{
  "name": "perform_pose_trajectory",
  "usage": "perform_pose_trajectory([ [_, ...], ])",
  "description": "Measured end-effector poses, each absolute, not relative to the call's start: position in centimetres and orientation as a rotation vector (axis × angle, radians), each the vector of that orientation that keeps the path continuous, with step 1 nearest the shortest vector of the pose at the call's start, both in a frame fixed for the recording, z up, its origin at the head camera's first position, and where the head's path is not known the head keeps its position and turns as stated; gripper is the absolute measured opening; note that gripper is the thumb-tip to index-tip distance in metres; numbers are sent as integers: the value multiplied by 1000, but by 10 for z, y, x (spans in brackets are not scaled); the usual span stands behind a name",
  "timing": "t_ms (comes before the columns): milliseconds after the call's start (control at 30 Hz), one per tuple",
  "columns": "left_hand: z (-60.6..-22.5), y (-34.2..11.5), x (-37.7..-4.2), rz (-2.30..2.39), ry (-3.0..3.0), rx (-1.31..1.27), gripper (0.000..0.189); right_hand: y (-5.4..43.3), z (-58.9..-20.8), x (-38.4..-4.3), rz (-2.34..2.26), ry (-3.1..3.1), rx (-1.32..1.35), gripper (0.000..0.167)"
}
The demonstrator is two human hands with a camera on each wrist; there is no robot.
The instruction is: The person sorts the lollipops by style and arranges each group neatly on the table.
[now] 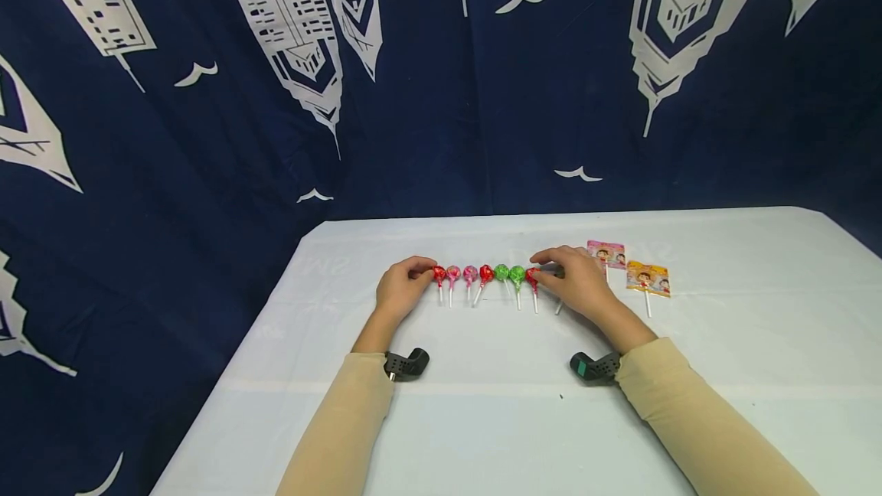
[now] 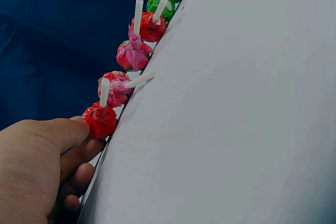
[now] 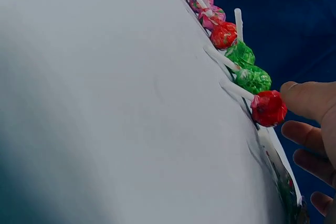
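Note:
Several wrapped lollipops stretch in a row across the white table, sticks toward me. My left hand [image 1: 402, 287] is at the row's left end, thumb and index finger pinching a red lollipop [image 2: 100, 121]. Beside that one come pink lollipops [image 1: 470, 274], another red lollipop [image 1: 486, 274] and green lollipops [image 1: 517, 274]. At the right end, the thumb of my right hand [image 1: 577, 282] touches a red lollipop [image 3: 269, 108]; its other fingers are spread apart. Under that hand lies a dark-wrapped lollipop [image 3: 286, 184], mostly hidden in the head view.
Right of my right hand lie a lollipop in a flat pink wrapper [image 1: 606, 252] and one in a flat orange wrapper [image 1: 648, 279]. A dark blue cloth [image 1: 427, 136] with white building prints hangs behind the white table [image 1: 482, 419].

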State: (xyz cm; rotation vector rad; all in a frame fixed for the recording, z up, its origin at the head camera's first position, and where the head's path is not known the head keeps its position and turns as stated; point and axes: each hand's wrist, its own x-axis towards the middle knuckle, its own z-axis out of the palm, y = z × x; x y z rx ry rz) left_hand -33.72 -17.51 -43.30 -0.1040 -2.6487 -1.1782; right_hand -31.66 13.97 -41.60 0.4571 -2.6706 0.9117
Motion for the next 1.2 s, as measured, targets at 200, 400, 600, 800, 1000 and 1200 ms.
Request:
perform_pose_trajectory([
  [200, -432, -172, -338, -1173, -2642, -126, 17, 147, -412, -316, 935, -2679, 449, 28],
  [400, -431, -168, -338, -1191, -2630, -140, 18, 158, -404, -315, 1058, -2635, 467, 28],
  [600, -431, -166, -337, -1185, -2641, -124, 19, 174, -389, -309, 1109, -2654, 405, 31],
  [800, -432, -169, -335, -1198, -2627, -107, 19, 185, -384, -303, 1126, -2684, 348, 34],
  [1000, -433, -171, -333, -1234, -2590, -117, 19, 200, -391, -294, 1010, -2679, 403, 37],
  [1200, -432, -174, -331, -1318, -2542, -72, 20, 220, -403, -287, 868, -2673, 438, 50],
])
